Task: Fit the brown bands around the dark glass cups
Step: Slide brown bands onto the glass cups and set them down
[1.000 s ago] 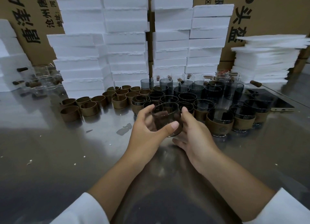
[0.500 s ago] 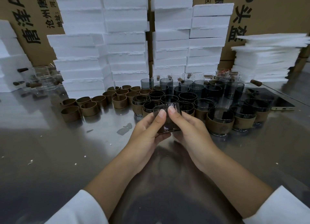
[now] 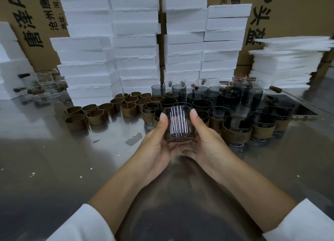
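I have both hands together in front of me: the left hand [image 3: 155, 147] and the right hand [image 3: 207, 147] cup one dark glass cup [image 3: 179, 126] between them, thumbs up along its sides and fingers curled beneath its base, so each hand grips it and neither is free. The cup is held above the steel table [image 3: 54, 168], roughly upright, with bright streaks of light on its near wall, and I see no band on it

I judge this to be the start of a cycle: cup in hand, band not yet taken. The next move calls for one hand to let go and fetch a sleeve while the other keeps the glass steady, then to line the band up squarely with the cup and push it on evenly. The glass looks smooth and could slip in a one-handed grip

Just beyond my fingers stand the banded cups [image 3: 236, 132], packed close together and spreading to the right. Behind them are the bare dark cups [image 3: 213, 96], waiting. The loose brown bands [image 3: 94, 117] lie in a row to the left, well apart from the left hand, so that is the reach I expect

Further out are clear glasses [image 3: 45, 85] at far left, a phone [image 3: 303, 111] at right, then stacked white foam boxes [image 3: 112, 42] against cardboard cartons [image 3: 298, 15]
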Tool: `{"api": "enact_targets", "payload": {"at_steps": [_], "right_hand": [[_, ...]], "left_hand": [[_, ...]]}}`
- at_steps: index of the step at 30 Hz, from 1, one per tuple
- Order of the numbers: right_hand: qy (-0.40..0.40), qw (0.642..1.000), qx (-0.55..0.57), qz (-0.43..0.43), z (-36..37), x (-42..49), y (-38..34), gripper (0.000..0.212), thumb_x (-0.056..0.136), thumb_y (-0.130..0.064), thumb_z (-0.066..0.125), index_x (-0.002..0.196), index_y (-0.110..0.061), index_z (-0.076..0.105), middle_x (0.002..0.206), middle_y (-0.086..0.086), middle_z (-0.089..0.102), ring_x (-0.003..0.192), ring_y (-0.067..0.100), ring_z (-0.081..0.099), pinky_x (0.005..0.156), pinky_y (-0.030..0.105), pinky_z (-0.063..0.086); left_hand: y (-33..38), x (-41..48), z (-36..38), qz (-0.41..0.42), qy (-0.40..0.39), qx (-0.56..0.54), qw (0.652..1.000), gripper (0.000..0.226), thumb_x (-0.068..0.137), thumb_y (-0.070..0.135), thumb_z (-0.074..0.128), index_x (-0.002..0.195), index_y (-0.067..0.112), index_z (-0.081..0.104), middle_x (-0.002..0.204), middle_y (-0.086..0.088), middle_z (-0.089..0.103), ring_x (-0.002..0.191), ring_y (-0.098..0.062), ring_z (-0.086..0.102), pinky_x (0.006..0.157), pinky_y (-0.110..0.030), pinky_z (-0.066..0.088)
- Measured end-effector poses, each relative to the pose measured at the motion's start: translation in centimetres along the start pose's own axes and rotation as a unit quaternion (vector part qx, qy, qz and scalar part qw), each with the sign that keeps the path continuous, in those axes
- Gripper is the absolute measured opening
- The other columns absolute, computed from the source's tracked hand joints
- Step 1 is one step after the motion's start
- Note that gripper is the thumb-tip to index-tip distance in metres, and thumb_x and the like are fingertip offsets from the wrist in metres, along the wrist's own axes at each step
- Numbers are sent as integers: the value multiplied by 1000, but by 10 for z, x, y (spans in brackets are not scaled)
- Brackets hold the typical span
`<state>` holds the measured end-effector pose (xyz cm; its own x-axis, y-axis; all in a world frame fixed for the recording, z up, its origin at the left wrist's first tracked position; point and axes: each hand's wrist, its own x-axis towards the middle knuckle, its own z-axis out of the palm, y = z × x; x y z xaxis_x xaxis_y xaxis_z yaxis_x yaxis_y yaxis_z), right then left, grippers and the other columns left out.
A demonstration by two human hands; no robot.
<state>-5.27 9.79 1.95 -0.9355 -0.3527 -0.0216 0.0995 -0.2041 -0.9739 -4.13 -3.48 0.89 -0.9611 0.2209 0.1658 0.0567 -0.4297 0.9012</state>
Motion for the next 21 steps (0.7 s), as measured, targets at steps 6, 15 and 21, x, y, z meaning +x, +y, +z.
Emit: {"api": "enact_targets", "payload": {"at_steps": [6,15,21], "right_hand": [[16,996,-65,-61,0,1,2,58,74,-63,48,106,-21,73,106,-3,74,107,12,67,108,41,42],[124,983,-30,-128,3,2,5,69,56,-50,70,113,-12,63,96,5,75,86,12,72,86,31,56],[85,984,-46,-149,4,-1,4,50,66,-49,68,102,-14,71,97,3,75,87,6,70,72,15,51]], "left_hand": [[-4,1,-5,-10,62,131,989,63,66,74,48,105,31,71,106,1,72,91,-9,64,78,-22,51],[-3,-1,-2,30,98,164,981,34,82,52,46,94,41,75,99,9,74,91,1,67,72,-15,49],[-3,-4,-1,36,70,165,983,55,79,53,65,121,19,65,121,-4,67,120,-20,58,105,-45,43]]}}
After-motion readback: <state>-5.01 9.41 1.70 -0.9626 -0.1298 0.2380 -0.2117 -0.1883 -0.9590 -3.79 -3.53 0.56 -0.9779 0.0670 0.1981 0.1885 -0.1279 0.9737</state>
